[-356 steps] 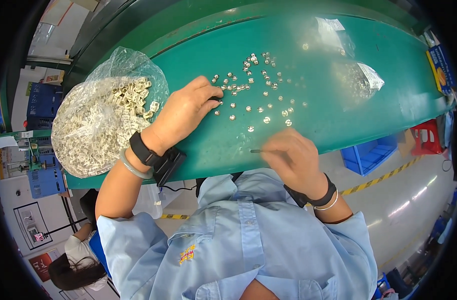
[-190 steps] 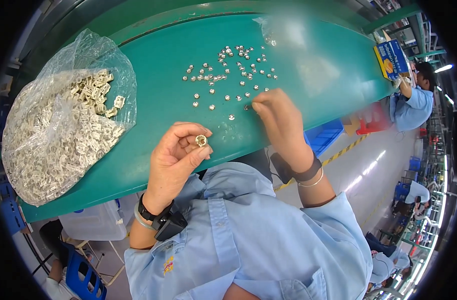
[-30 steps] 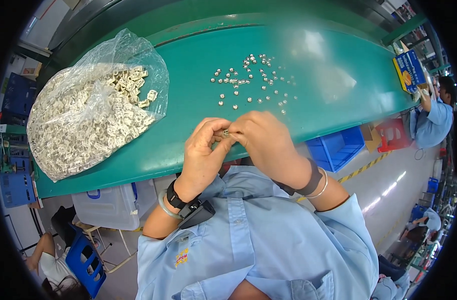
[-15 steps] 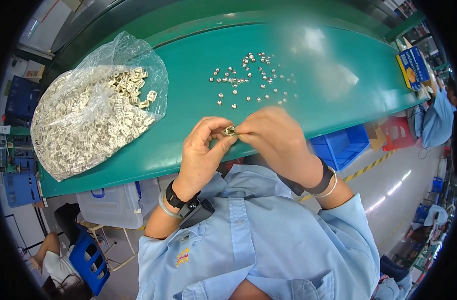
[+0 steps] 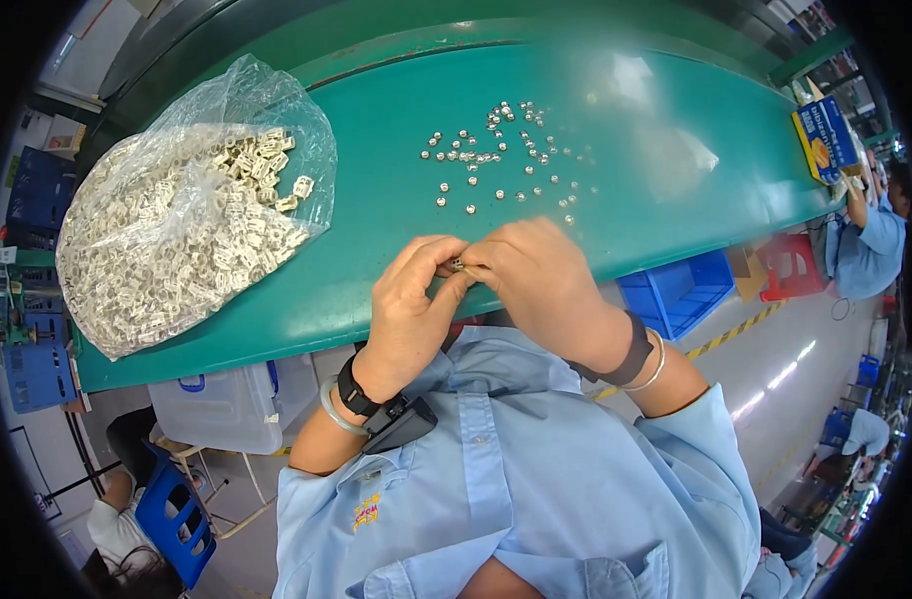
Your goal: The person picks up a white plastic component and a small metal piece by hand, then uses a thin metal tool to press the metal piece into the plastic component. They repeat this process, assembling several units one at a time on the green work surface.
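Between the fingertips of both hands, just over the near edge of the green table [image 5: 376,299], sits a small metallic part [image 5: 457,265], mostly covered by the fingers. My left hand [image 5: 413,296] pinches it from the left with thumb and forefinger. My right hand [image 5: 538,278] is closed against it from the right. Beyond the hands, many small shiny round metal pieces [image 5: 500,195] lie scattered on the table. To the left, a clear plastic bag [image 5: 306,110] lies open, filled with small cream-coloured parts [image 5: 226,225].
A blue bin [image 5: 680,295] and a red stool [image 5: 790,265] stand past the table's near edge on the right. A lidded clear box [image 5: 216,409] is below left. A blue and yellow carton [image 5: 825,140] sits at the far right, beside a person [image 5: 870,240]. Another person sits lower left.
My fingers have closed further around the small part, so less of it shows. My right hand has shifted slightly left and turned. The bag and loose pieces keep their places.
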{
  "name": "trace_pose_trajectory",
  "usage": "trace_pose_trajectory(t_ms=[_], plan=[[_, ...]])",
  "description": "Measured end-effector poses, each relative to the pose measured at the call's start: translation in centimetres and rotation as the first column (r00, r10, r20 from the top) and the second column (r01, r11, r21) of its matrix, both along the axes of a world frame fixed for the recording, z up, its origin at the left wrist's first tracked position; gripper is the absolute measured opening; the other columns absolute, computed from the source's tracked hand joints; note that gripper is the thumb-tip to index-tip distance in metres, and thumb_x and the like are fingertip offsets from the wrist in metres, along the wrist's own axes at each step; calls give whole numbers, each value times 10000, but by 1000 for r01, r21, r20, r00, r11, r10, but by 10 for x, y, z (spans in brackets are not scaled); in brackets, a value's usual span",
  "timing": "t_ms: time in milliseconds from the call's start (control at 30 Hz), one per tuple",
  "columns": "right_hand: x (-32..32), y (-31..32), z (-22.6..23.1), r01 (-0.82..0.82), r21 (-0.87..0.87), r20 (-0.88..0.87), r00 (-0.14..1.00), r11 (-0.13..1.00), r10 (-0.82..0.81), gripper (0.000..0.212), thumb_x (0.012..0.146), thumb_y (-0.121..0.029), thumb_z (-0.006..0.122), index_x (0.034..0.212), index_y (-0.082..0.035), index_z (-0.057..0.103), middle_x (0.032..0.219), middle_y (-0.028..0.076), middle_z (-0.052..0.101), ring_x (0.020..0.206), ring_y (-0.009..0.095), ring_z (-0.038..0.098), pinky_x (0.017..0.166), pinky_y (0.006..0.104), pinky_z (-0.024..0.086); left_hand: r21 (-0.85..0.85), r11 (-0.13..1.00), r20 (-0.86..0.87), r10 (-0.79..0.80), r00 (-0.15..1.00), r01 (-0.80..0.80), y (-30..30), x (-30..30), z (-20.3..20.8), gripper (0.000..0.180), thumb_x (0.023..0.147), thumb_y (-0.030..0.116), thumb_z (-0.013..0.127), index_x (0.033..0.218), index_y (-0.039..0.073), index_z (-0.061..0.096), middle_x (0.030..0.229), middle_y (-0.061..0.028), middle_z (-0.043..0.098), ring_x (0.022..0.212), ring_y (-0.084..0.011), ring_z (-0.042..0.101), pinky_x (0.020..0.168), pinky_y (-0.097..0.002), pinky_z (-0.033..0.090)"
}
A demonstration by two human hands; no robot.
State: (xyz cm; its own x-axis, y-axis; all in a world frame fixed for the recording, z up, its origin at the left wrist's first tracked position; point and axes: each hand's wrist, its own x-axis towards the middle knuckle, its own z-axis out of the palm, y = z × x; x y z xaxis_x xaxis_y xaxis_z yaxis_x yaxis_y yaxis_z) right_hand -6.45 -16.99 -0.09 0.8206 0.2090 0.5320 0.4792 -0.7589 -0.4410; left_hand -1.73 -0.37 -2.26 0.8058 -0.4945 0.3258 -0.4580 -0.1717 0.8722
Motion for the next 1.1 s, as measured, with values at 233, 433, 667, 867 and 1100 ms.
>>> trace_pose_trajectory(t_ms=[233, 433, 667, 867, 1100], plan=[[0, -2, -4, 19, 346, -167, 985, 938, 41, 117, 799, -29, 682, 907, -16, 638, 831, 86, 624, 744, 260, 600, 643, 360, 475, 40, 999, 80, 5, 997, -8, 0, 1, 2, 296, 764, -50, 710, 1035, 15, 612, 955, -88, 630, 784, -178, 629, 709, -280, 530], [-8, -9, 16, -14, 332, 47, 999, 943, -2, 138, 788, 3, 690, 921, -2, 653, 853, 114, 646, 758, 278, 617, 651, 348, 490, -105, 994, -147, -31, 989, 15, 4, 3, -2, 270, 784, -38, 706, 1028, 31, 615, 1010, -70, 632, 838, -148, 617, 750, -269, 518], [-15, -10, 19, 12, 355, 16, 1000, 935, -19, 160, 776, 19, 692, 932, 5, 656, 868, 128, 654, 775, 283, 623, 664, 351, 493, -150, 987, -133, -79, 988, 59, 5, 4, 0, 270, 804, -42, 691, 1049, 42, 613, 1053, -67, 625, 892, -140, 606, 798, -264, 505], [-15, -11, 17, 39, 416, -9, 999, 909, -38, 154, 789, 29, 672, 939, -2, 658, 884, 131, 655, 791, 273, 627, 689, 335, 499, -222, 972, -220, -131, 967, 81, 7, 5, 1, 237, 858, -19, 657, 1081, 19, 587, 1105, -106, 625, 960, -172, 620, 841, -277, 506], [-13, -6, 13, 73, 594, -83, 996, 801, -29, 132, 850, 10, 646, 979, -18, 652, 893, 89, 652, 778, 182, 617, 634, 287, 487, -586, 810, -604, -418, 679, -23, 12, 13, 14, 243, 946, 125, 590, 1152, 26, 507, 1158, -181, 610, 1071, -254, 616, 888, -343, 512]])
